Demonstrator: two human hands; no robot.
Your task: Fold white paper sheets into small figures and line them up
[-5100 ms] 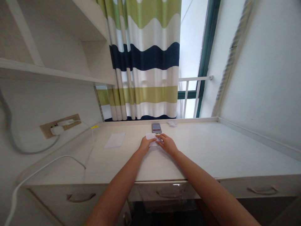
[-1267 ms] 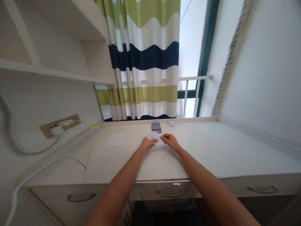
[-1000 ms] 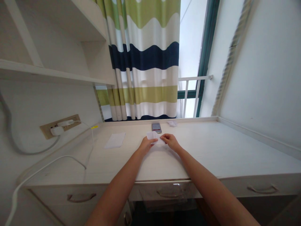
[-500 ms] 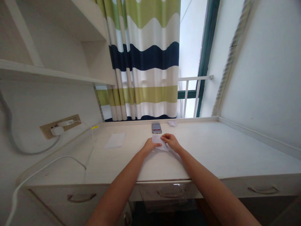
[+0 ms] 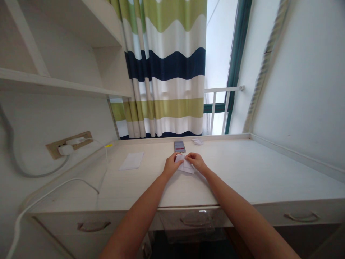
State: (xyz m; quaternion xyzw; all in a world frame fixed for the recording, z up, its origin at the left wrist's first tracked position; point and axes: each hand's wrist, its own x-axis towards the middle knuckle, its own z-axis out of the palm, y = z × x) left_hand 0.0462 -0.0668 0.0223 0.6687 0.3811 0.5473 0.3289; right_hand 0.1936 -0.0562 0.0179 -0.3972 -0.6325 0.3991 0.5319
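A small white folded paper (image 5: 185, 166) lies on the pale wooden desk (image 5: 242, 180), near its middle. My left hand (image 5: 171, 166) pinches the paper's left edge with closed fingers. My right hand (image 5: 197, 162) pinches its upper right edge, fingers also closed. The two hands nearly touch above the paper. Much of the paper is hidden under my fingers.
A phone (image 5: 179, 146) lies just beyond my hands. A flat white sheet (image 5: 132, 160) rests to the left. A small white scrap (image 5: 197, 141) sits by the window. A plugged socket (image 5: 68, 144) and white cable (image 5: 54, 190) are at left. Drawers (image 5: 93, 226) run below the desk.
The paper has been turned and folded from a raised flap to a flatter shape. My hands have drawn closer together over it, the left one moving up and right.
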